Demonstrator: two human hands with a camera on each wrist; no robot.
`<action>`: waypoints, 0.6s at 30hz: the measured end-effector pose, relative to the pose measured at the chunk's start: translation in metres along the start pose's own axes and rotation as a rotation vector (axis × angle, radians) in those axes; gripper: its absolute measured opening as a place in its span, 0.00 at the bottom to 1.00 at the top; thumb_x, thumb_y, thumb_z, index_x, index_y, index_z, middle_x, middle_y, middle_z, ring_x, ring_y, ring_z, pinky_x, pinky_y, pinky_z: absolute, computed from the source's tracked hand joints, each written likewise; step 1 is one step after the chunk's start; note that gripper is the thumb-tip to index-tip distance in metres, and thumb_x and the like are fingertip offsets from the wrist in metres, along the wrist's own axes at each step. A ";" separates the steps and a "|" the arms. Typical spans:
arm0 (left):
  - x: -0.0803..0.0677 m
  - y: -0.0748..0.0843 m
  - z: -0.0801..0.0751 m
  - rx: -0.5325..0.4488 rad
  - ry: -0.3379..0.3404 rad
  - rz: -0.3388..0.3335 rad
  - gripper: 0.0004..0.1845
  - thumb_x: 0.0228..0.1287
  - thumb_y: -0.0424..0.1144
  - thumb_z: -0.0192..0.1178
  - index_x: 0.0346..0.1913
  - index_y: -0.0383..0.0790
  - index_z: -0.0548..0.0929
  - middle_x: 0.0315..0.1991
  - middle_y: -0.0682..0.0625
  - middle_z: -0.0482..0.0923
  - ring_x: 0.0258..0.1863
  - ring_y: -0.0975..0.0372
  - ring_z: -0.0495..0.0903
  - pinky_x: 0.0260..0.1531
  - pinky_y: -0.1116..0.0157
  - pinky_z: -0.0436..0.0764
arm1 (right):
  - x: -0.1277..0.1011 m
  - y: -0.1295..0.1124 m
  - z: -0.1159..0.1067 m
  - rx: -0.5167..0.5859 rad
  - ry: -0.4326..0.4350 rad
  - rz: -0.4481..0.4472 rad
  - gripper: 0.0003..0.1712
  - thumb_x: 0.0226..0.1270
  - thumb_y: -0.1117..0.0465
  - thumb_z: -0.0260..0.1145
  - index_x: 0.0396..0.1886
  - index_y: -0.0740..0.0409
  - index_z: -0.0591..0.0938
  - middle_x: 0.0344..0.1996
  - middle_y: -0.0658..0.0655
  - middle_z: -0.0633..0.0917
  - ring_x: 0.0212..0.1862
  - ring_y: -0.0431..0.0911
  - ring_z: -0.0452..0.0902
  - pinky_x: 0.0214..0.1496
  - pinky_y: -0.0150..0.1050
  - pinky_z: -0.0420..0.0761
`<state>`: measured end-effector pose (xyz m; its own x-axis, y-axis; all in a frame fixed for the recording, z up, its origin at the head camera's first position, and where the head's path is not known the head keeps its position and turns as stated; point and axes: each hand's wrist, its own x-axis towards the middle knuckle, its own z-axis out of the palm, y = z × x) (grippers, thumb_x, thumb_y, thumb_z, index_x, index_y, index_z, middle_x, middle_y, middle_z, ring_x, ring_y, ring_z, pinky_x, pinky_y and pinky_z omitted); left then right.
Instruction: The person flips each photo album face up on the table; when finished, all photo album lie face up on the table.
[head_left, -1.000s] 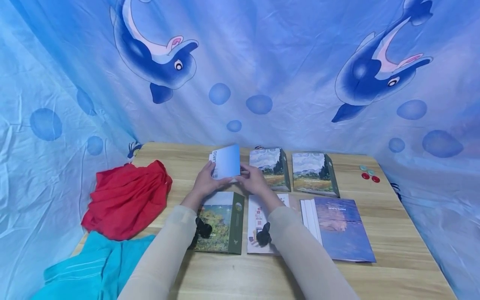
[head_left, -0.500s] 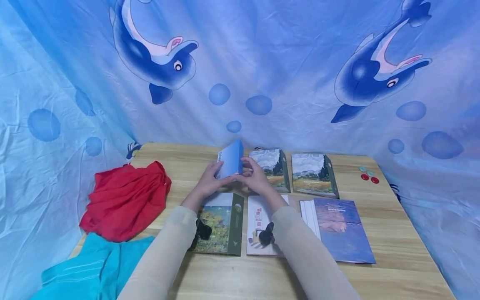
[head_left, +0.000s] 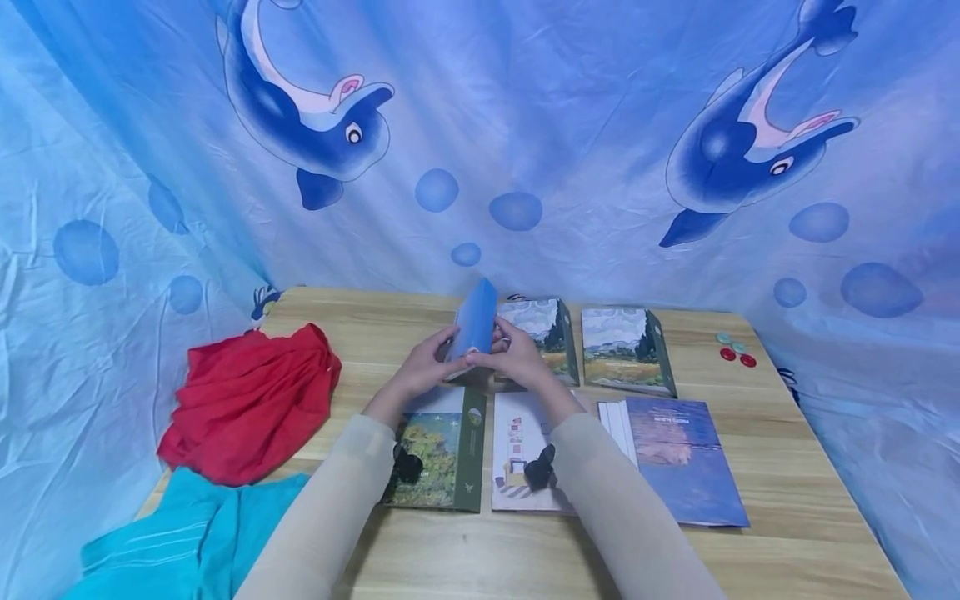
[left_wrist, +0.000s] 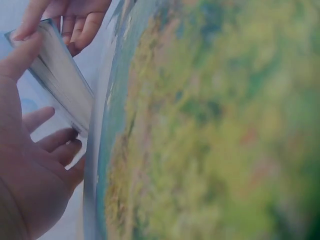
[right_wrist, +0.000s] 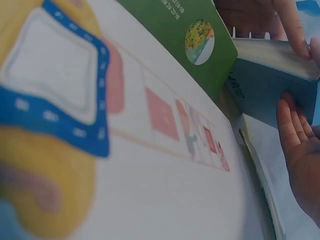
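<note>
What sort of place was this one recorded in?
Probably a makeshift recording booth rather than a lived-in room: a blue dolphin-print curtain surrounds the visible far and side edges of a wood-grain table, and album-like books are laid out on it in rows.

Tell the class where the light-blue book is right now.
In the head view, the light-blue book is near the picture's middle, held between the left hand and the right hand, just left of a landscape-cover book.
</note>
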<state>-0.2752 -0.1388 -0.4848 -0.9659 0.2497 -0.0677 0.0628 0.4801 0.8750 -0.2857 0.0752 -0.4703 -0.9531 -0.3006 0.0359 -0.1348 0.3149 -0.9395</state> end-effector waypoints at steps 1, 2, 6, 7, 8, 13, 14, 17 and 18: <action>0.000 0.001 0.000 -0.002 0.003 0.009 0.52 0.59 0.68 0.66 0.80 0.49 0.58 0.78 0.41 0.57 0.74 0.43 0.61 0.69 0.42 0.67 | 0.000 -0.001 -0.001 0.007 -0.001 -0.005 0.56 0.53 0.46 0.81 0.79 0.48 0.64 0.47 0.58 0.80 0.46 0.51 0.81 0.44 0.42 0.85; -0.001 0.001 0.000 -0.004 0.005 0.020 0.52 0.59 0.68 0.66 0.80 0.49 0.59 0.78 0.42 0.58 0.74 0.43 0.62 0.68 0.42 0.68 | -0.001 -0.001 -0.001 0.014 -0.002 -0.008 0.55 0.53 0.47 0.81 0.79 0.48 0.64 0.47 0.58 0.80 0.46 0.51 0.81 0.44 0.43 0.86; -0.002 0.004 0.000 -0.049 -0.001 0.079 0.48 0.61 0.66 0.66 0.79 0.53 0.61 0.76 0.45 0.62 0.72 0.44 0.65 0.68 0.43 0.69 | -0.003 -0.004 -0.003 0.026 0.001 -0.013 0.55 0.54 0.47 0.81 0.79 0.45 0.64 0.50 0.58 0.80 0.48 0.52 0.81 0.48 0.46 0.86; -0.002 0.004 0.000 -0.068 -0.006 0.092 0.47 0.62 0.65 0.66 0.79 0.54 0.61 0.76 0.45 0.63 0.72 0.45 0.65 0.68 0.44 0.69 | -0.003 -0.005 -0.004 0.029 -0.002 -0.013 0.55 0.54 0.48 0.81 0.79 0.44 0.64 0.51 0.58 0.80 0.49 0.52 0.81 0.49 0.46 0.86; -0.003 0.005 0.000 -0.087 -0.011 0.103 0.45 0.62 0.63 0.66 0.79 0.55 0.62 0.76 0.45 0.63 0.72 0.45 0.66 0.68 0.45 0.70 | -0.004 -0.006 -0.004 0.040 -0.011 -0.016 0.55 0.54 0.49 0.81 0.79 0.43 0.63 0.51 0.59 0.80 0.49 0.52 0.81 0.49 0.47 0.86; -0.006 0.007 -0.001 -0.164 -0.024 0.120 0.42 0.65 0.57 0.67 0.78 0.57 0.62 0.76 0.45 0.62 0.71 0.44 0.67 0.63 0.49 0.77 | -0.006 -0.010 -0.005 0.099 -0.059 -0.042 0.54 0.56 0.54 0.81 0.80 0.43 0.62 0.51 0.61 0.80 0.49 0.53 0.82 0.48 0.43 0.85; -0.007 0.007 -0.001 -0.171 -0.024 0.123 0.42 0.65 0.57 0.68 0.79 0.57 0.61 0.76 0.44 0.62 0.70 0.43 0.68 0.61 0.48 0.78 | -0.008 -0.014 -0.006 0.109 -0.075 -0.040 0.54 0.57 0.56 0.80 0.80 0.45 0.62 0.51 0.63 0.80 0.50 0.55 0.82 0.48 0.44 0.85; -0.009 0.008 -0.003 -0.175 -0.005 0.122 0.46 0.65 0.55 0.69 0.80 0.61 0.55 0.76 0.41 0.61 0.69 0.40 0.69 0.59 0.46 0.79 | -0.009 -0.015 -0.006 0.123 -0.089 -0.047 0.55 0.58 0.59 0.80 0.81 0.49 0.60 0.52 0.63 0.80 0.51 0.56 0.82 0.50 0.42 0.86; -0.009 0.008 -0.003 -0.173 0.006 0.124 0.47 0.64 0.54 0.69 0.81 0.62 0.54 0.76 0.40 0.61 0.68 0.40 0.70 0.59 0.46 0.79 | -0.009 -0.015 -0.005 0.120 -0.094 -0.050 0.55 0.57 0.60 0.80 0.81 0.49 0.59 0.52 0.63 0.80 0.52 0.56 0.82 0.52 0.42 0.86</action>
<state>-0.2668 -0.1397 -0.4755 -0.9551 0.2925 0.0476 0.1374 0.2945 0.9457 -0.2768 0.0778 -0.4543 -0.9156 -0.3979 0.0572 -0.1428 0.1889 -0.9715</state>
